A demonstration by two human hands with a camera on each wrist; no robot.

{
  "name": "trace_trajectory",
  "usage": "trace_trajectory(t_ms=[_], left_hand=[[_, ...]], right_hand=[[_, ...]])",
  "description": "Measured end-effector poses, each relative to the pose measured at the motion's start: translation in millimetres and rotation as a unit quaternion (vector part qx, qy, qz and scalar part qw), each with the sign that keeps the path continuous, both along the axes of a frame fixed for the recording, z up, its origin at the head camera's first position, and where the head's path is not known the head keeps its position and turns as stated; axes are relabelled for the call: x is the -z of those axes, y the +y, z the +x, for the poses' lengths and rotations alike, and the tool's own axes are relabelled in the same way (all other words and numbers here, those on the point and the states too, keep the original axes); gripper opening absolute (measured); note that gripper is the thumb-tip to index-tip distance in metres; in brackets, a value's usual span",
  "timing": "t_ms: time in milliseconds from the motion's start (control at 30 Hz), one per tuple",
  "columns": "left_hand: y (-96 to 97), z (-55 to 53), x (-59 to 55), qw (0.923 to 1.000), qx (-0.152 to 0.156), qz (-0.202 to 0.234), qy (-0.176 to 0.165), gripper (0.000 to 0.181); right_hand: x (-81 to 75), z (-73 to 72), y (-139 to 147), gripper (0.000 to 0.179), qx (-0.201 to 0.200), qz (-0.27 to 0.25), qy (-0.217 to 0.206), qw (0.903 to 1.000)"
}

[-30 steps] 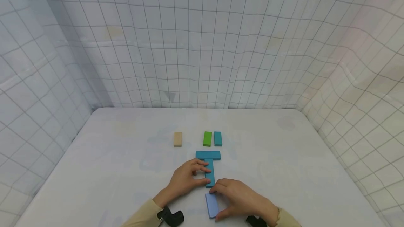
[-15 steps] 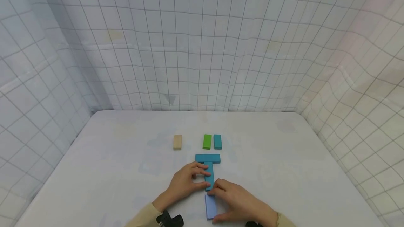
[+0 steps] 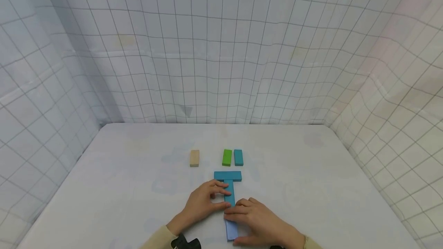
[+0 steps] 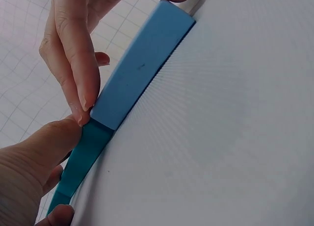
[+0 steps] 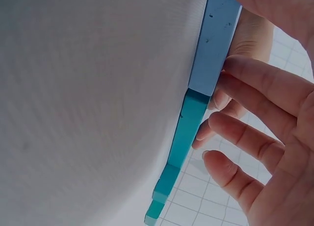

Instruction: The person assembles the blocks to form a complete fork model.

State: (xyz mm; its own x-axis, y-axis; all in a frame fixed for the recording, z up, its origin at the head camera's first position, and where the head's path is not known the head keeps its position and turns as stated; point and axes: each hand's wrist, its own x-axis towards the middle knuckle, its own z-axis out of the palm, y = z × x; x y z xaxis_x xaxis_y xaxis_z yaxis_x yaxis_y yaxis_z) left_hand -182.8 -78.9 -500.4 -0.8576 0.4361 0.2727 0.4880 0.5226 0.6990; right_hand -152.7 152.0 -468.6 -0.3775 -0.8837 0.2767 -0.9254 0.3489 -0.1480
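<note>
A light-blue block (image 3: 231, 232) lies end to end with a teal block (image 3: 229, 191), touching it in both wrist views. That teal block meets a crosswise teal block (image 3: 227, 176) in a T shape. My left hand (image 3: 200, 205) holds the teal stem block from its left side, thumb near its close end and fingertips farther up. My right hand (image 3: 261, 220) grips the light-blue block (image 4: 142, 69) by its ends, fingertips at the far end and thumb at the near one. The fingers hide the joint in the head view.
Behind the T lie a tan block (image 3: 194, 158), a green block (image 3: 227, 157) and a short teal block (image 3: 238, 157). The white table (image 3: 311, 203) is enclosed by grid-patterned cloth (image 3: 225, 49).
My right hand has brought the light-blue block forward and slightly left, closing its gap to the teal block. My left hand stays on the teal block. The head view has tilted up slightly.
</note>
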Motion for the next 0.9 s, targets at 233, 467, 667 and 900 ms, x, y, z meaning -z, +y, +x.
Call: trace_trajectory(t_ms=[233, 467, 667, 900], left_hand=[[-0.4, 0.0, 1.1, 1.0000, 0.000, 0.003, -0.001, 0.032], [-0.3, -0.3, 2.4, 1.0000, 0.002, 0.004, -0.001, 0.032], [-0.3, -0.3, 2.8, 1.0000, -0.001, 0.006, 0.000, 0.031], [-0.3, 0.2, 3.1, 1.0000, -0.001, 0.009, 0.003, 0.031]], right_hand=[[0.7, -0.5, -0.5, 0.053, -0.004, -0.021, 0.014, 0.9997], [-0.8, 0.5, -1.2, 0.054, 0.010, 0.001, -0.002, 0.9999], [-1.3, 2.2, -2.9, 0.055, 0.022, 0.015, 0.028, 0.9992], [-1.1, 3.2, -4.1, 0.055, 0.031, 0.010, 0.067, 0.9972]])
